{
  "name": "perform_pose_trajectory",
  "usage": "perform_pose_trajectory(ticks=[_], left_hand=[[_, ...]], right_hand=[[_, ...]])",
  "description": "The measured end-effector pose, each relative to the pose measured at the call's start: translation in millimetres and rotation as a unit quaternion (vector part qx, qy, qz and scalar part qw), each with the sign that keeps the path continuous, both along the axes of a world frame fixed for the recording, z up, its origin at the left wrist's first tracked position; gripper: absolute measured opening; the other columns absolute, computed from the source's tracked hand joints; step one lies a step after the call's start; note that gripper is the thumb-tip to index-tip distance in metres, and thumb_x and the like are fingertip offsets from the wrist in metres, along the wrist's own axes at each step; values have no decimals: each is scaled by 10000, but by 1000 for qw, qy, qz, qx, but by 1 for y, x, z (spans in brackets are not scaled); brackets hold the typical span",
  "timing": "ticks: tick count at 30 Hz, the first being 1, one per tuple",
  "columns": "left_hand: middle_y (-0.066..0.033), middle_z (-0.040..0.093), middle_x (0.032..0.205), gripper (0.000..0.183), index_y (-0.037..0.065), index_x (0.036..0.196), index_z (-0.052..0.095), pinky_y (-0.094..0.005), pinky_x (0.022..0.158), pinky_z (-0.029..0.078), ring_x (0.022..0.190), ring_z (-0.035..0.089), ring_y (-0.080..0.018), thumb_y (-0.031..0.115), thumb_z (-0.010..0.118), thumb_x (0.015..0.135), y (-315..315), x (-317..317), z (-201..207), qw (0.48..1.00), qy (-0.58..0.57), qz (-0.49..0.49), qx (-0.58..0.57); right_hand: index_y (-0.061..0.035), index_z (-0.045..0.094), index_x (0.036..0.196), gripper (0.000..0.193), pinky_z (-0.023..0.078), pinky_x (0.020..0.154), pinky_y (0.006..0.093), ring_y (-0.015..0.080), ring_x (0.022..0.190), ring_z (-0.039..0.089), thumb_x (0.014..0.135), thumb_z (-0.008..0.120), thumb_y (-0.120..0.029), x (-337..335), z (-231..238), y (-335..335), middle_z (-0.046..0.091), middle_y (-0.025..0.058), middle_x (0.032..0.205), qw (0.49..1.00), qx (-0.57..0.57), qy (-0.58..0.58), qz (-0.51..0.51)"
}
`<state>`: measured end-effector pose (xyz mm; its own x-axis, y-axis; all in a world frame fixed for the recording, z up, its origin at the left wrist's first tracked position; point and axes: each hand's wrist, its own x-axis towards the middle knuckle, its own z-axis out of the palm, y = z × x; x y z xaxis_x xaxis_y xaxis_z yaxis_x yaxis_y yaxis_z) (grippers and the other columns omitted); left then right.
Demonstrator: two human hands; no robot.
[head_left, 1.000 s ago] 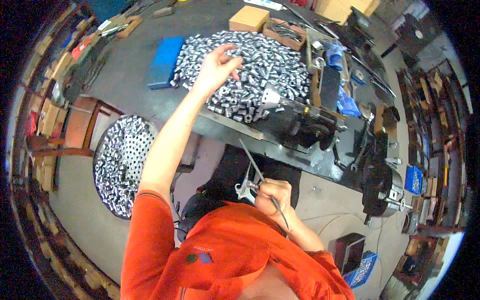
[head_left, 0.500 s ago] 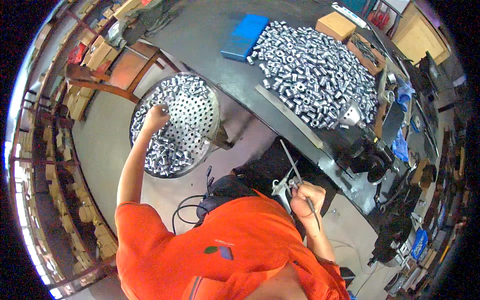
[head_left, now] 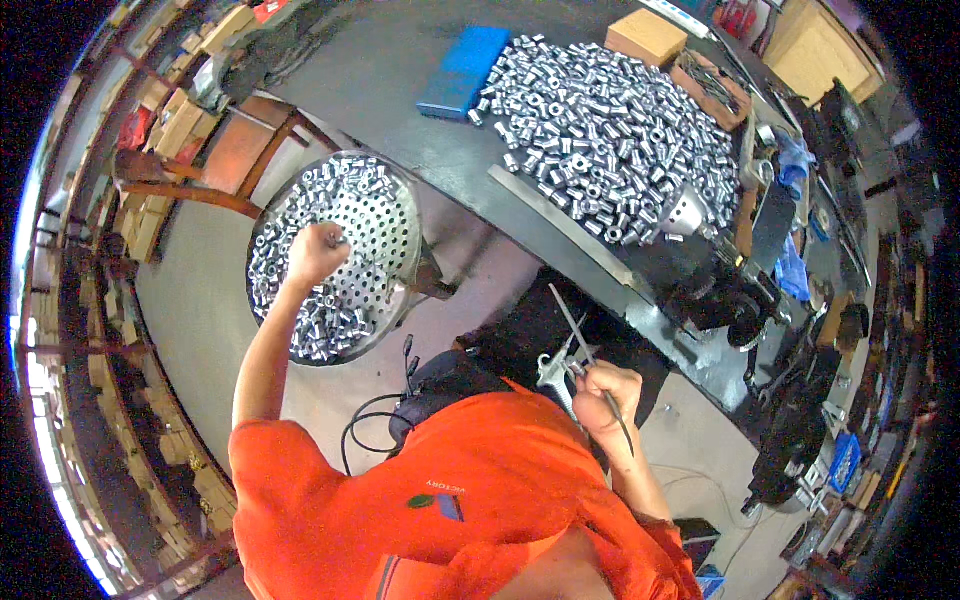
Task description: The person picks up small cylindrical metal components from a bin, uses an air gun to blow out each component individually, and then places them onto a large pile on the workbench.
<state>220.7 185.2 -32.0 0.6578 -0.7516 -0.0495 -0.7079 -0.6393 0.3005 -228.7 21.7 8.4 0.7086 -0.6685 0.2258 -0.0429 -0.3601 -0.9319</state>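
My left hand (head_left: 317, 256) is closed above a round perforated metal tray (head_left: 385, 238), with a small metal sleeve showing at its fingertips. Many short silver sleeves (head_left: 335, 325) lie on the tray, heaped along its left side and near edge. In front of my body, my right hand (head_left: 608, 392) is wrapped around a thin file-like metal rod (head_left: 572, 322) that slants up to the left. A small silver piece shows by those fingers. Just left of that hand is a silver tool with a hooked end (head_left: 553, 370), partly hidden.
The dark workbench (head_left: 455, 165) carries a large heap of sleeves (head_left: 600, 130), a blue box (head_left: 463, 72), a flat metal bar (head_left: 560, 225) and a chuck machine (head_left: 690, 215). A wooden chair (head_left: 235, 155) stands beyond the tray. Cables (head_left: 365, 415) hang near my waist.
My left hand has shifted nearer to me, off the sleeves toward the bare holes of the tray. The right hand keeps hold of the rod. The whole view has shifted slightly.
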Motion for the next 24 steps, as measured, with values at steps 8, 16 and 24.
perform_pose_trajectory(ticks=[8, 16, 24], left_hand=[[-148, 613, 726, 291, -74, 964, 576, -355, 625, 522, 620, 642, -285, 158, 578, 787, -77, -189, 52, 581, 791, -93, -166], [-147, 606, 670, 347, -92, 937, 585, -400, 602, 540, 594, 642, -305, 246, 541, 872, -96, -236, 51, 521, 842, -69, -124], [-120, 635, 693, 197, -43, 940, 628, -283, 576, 517, 612, 627, -167, 115, 656, 827, -100, -236, 65, 768, 594, -201, -128]], right_hand=[[-55, 326, 575, 315, 257, 440, 360, 256, 453, 364, 624, 636, -75, 10, 8, -4, 328, 88, 533, 997, 0, -10, 74], [-49, 368, 593, 265, 302, 438, 364, 295, 470, 421, 605, 633, -55, 1, 14, -10, 369, 97, 538, 999, 16, 10, 46], [-45, 425, 578, 207, 391, 469, 423, 350, 523, 512, 601, 625, -94, 9, 22, -10, 462, 138, 551, 995, -41, 80, 39]])
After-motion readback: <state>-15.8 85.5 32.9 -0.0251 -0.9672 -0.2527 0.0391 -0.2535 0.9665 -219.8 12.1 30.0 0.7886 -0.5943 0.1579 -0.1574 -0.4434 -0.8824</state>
